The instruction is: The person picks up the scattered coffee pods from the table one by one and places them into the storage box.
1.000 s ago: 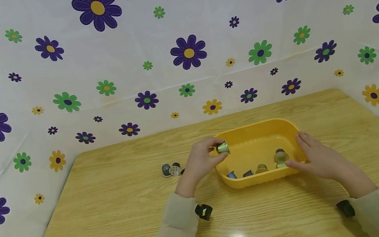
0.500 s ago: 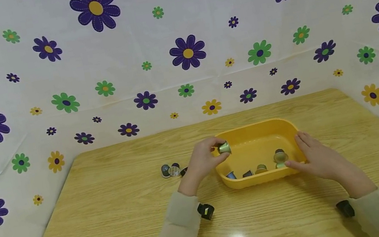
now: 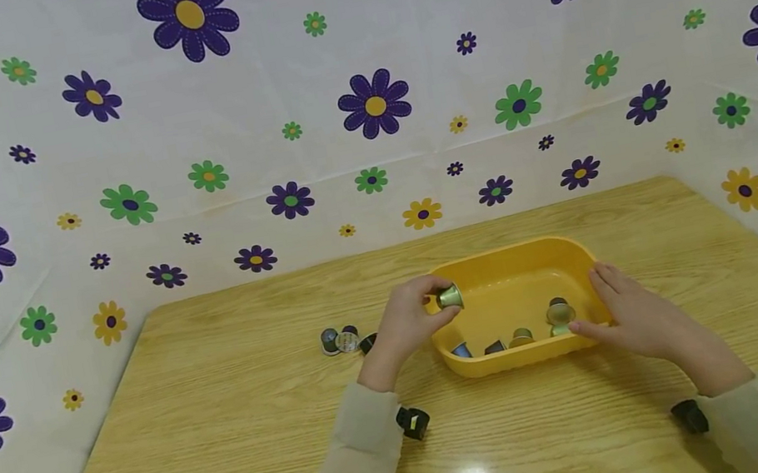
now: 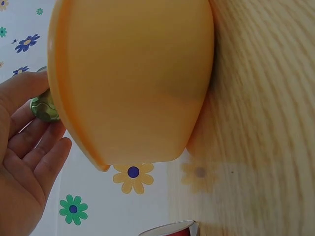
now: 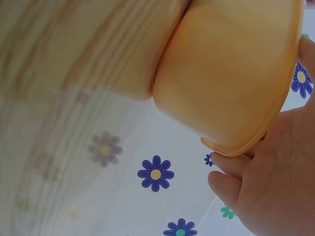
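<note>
Between thumb and fingertips my left hand (image 3: 405,321) pinches a light green coffee capsule (image 3: 449,297), held at the left rim of a yellow plastic tub (image 3: 530,356). The left wrist view shows the green foil-like capsule (image 4: 45,109) partly behind the tub's rim. My right hand (image 3: 641,321) rests on the tub's right end, fingers fairly straight along the rim, thumb reaching over the front edge. Inside the tub lie several capsules near the front wall: a blue capsule (image 3: 462,350), a dark capsule (image 3: 495,347), a gold capsule (image 3: 522,337) and a pale gold capsule (image 3: 560,312).
Left of the tub, several more capsules (image 3: 330,341) sit close together on the wooden table (image 3: 231,432); my left hand partly hides that group. A white flowered cloth (image 3: 287,58) stands around the back and sides of the table.
The left hand has shifted very slightly right with the green capsule still pinched. The right hand and tub hold their place; the head view has drifted a little.
</note>
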Available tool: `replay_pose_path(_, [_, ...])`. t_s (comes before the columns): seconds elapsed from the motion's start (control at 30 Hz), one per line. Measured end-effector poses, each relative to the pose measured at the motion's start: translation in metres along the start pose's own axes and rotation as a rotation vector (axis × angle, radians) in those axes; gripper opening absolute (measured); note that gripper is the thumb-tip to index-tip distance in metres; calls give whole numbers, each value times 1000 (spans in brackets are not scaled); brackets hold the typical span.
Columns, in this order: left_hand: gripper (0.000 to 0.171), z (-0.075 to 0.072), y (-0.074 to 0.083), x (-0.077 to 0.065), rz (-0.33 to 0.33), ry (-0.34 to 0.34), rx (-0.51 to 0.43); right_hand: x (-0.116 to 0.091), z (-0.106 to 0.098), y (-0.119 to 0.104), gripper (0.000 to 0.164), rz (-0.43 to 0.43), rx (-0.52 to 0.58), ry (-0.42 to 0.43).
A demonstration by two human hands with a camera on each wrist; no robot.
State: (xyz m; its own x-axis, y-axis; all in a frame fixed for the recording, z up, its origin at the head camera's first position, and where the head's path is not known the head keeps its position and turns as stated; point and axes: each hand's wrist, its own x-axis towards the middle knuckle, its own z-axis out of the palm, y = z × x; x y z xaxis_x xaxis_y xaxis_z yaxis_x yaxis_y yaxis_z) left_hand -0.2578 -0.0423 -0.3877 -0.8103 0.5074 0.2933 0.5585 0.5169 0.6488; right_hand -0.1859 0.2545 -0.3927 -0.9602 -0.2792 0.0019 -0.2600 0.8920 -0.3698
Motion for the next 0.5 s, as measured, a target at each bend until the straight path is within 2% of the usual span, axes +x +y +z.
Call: replay_pose_path(0.5, [28,1,0,-1,-23,-9,20,0,2,1,93,-3,-5,5])
